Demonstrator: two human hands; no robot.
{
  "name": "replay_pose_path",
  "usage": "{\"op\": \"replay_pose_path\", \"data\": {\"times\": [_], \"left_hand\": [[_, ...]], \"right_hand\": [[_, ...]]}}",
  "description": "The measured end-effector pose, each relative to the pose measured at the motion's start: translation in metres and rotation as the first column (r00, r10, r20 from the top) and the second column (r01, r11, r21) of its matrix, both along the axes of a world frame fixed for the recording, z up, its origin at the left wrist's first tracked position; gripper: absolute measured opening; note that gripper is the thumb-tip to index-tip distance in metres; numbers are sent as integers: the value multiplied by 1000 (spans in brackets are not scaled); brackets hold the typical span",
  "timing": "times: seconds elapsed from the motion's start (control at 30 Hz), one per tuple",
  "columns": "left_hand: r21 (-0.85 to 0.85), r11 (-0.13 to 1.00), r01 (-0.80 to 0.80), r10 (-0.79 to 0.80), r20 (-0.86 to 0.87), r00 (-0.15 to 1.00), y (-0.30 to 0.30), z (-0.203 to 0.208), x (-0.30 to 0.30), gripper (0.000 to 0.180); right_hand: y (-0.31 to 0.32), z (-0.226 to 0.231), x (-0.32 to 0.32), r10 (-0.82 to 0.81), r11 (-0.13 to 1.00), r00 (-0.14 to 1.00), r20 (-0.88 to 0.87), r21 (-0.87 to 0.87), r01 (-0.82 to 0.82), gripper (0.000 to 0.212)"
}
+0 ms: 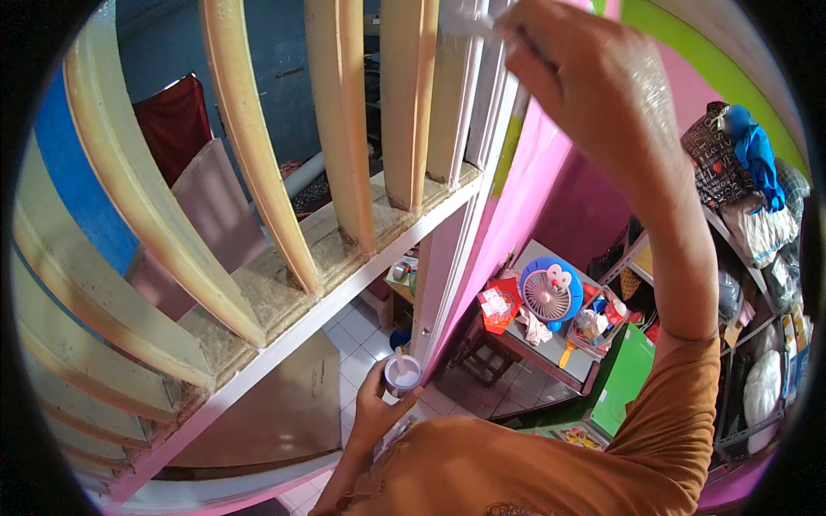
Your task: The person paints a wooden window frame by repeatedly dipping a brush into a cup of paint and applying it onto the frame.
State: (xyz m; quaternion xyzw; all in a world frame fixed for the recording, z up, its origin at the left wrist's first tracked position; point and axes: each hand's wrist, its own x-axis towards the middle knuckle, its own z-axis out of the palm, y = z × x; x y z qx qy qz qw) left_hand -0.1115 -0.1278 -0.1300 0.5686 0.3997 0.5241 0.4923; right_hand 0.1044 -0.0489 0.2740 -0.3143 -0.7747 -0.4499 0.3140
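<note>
Low in the middle, my left hand point(380, 404) is closed round a small cup point(404, 389) with a pale rim. White liquid that looks like paint shows inside, and a light stick leans in it. My right hand point(572, 64) is raised at the top, its fingers closed beside a white-painted post point(490, 103). A whitish blur shows at the fingertips; what they grip cannot be made out. Left of the post stands a row of cream wooden slats point(340, 112) on a dusty ledge point(284, 267) with a white front edge.
A blue fan point(551, 289) stands on a cluttered table point(564, 353) at the right, beside a green box point(624, 378). Shelves point(736, 327) with bags and cloths line the far right. Beneath the ledge is a brown panel point(275, 404). A pink wall point(516, 206) adjoins the post.
</note>
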Motion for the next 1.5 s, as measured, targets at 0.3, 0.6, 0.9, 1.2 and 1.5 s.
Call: {"op": "replay_pose_path", "data": {"times": [0.3, 0.6, 0.9, 1.2, 1.5], "left_hand": [[65, 998, 9, -4, -80, 997, 9, 19, 4, 60], [150, 989, -14, 15, -5, 1000, 28, 34, 19, 62], [163, 986, -39, 26, 84, 996, 53, 34, 29, 64], [169, 985, 46, -47, 1, 999, 55, 40, 35, 70], [183, 980, 79, -79, -7, 997, 59, 31, 41, 69]], "right_hand": [[2, -36, 15, -83, 986, 996, 30, -146, 86, 13], [-5, -62, 37, 131, 938, 885, -447, -233, -257, 15], [-39, -130, 72, -105, 485, 777, -621, -714, -505, 18], [-29, -170, 55, 45, 241, 889, -456, -858, -453, 18], [-4, -177, 39, 185, 203, 935, -303, -919, -338, 16]]}}
